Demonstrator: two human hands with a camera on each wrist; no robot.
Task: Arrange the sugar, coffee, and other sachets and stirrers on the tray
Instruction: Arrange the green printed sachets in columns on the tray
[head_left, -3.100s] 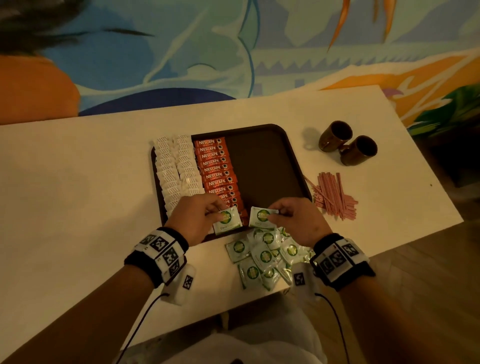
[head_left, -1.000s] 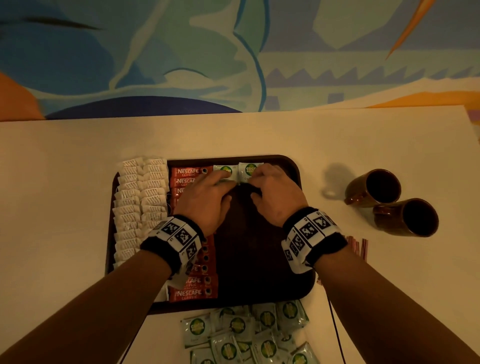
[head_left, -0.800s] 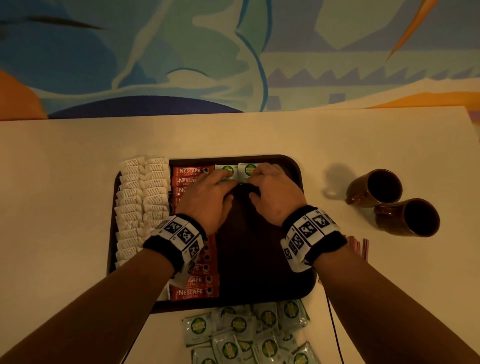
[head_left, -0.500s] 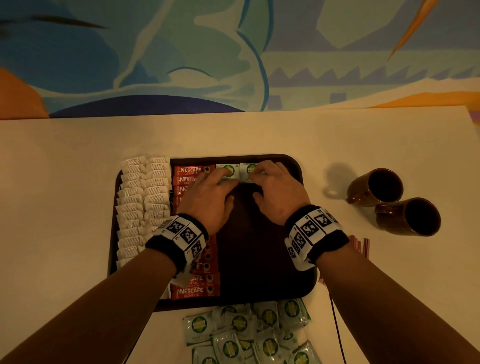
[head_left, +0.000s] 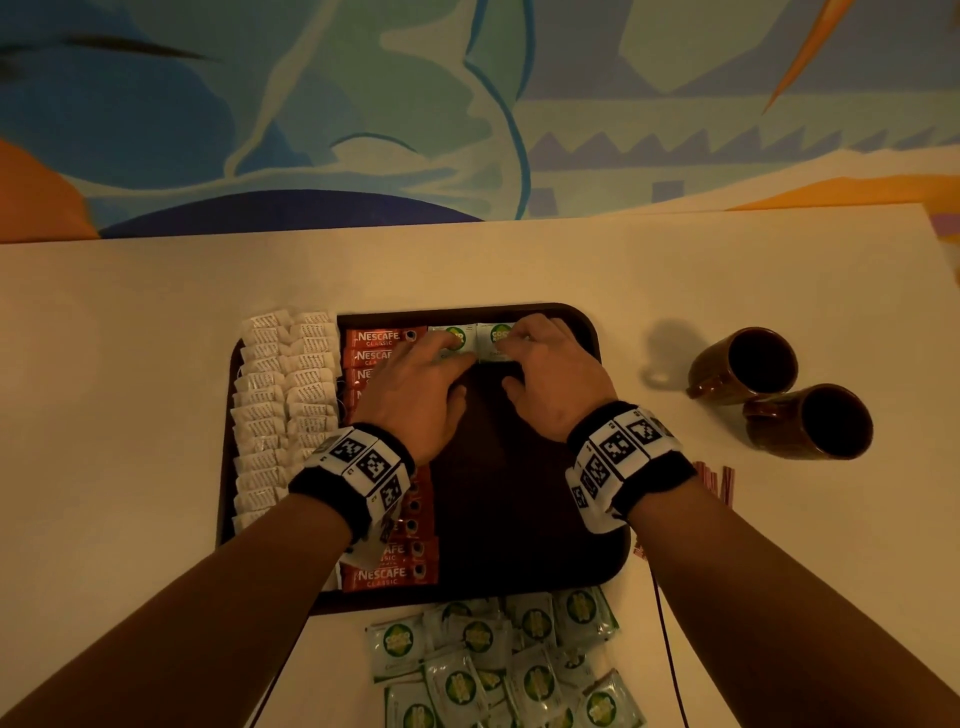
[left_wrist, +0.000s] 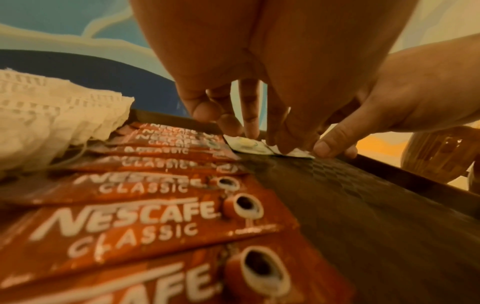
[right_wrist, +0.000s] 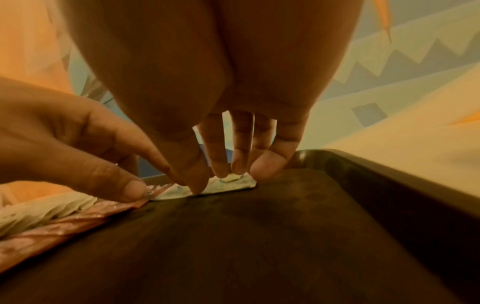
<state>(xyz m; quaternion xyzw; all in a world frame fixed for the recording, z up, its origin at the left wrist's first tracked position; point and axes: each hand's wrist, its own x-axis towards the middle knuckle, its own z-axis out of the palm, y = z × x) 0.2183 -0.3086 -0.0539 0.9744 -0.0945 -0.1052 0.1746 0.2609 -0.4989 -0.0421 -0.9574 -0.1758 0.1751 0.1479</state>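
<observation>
A dark brown tray (head_left: 519, 493) holds two columns of white sachets (head_left: 283, 395) at its left and a column of red Nescafe sticks (head_left: 382, 338) beside them. Two green-logo sachets lie flat side by side at the tray's far edge, the left one (head_left: 464, 336) next to the top Nescafe stick and the right one (head_left: 497, 333) next to it. My left hand (head_left: 451, 345) presses the left sachet (left_wrist: 246, 145) with straight fingertips. My right hand (head_left: 515, 339) presses the right sachet (right_wrist: 233, 183) the same way. Neither hand grips anything.
A loose pile of green-logo sachets (head_left: 498, 660) lies on the table just in front of the tray. Pink stirrers (head_left: 719, 480) peek out behind my right wrist. Two brown mugs (head_left: 743, 364) (head_left: 810, 421) lie on their sides at the right.
Both hands carried a green sachet each from the tray's near edge to its far edge and laid them flat. Over the last second the fingers only nudge them slightly.
</observation>
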